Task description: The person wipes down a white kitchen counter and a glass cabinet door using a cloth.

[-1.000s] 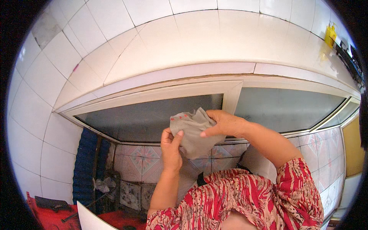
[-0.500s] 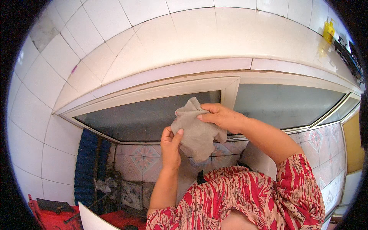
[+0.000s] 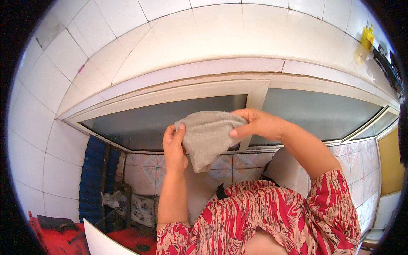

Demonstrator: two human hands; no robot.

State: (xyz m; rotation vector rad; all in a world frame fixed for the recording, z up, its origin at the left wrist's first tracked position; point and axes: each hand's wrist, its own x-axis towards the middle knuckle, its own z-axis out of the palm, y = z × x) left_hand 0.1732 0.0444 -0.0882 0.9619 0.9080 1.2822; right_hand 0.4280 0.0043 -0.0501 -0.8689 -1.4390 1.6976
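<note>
A grey cloth (image 3: 206, 140) hangs between my two hands, in front of the cabinet's glass doors. My left hand (image 3: 174, 146) pinches its left upper corner, thumb on top. At the other end, my right hand (image 3: 257, 125) grips the right edge between thumb and fingers. The upper edge is stretched across with a few folds, while the lower part droops to a rounded point. Fingers behind the cloth are partly hidden.
Behind the cloth is a low cabinet with framed glass doors (image 3: 316, 114) under a cream countertop (image 3: 238, 38). A yellow pump bottle (image 3: 367, 37) stands at the counter's far right. Dark blue ribbed material (image 3: 91, 178) and red items (image 3: 131, 241) lie at lower left.
The cloth has gone from bunched to spread wider between my hands. My left hand has moved left and slightly up; my right hand has shifted a little right.
</note>
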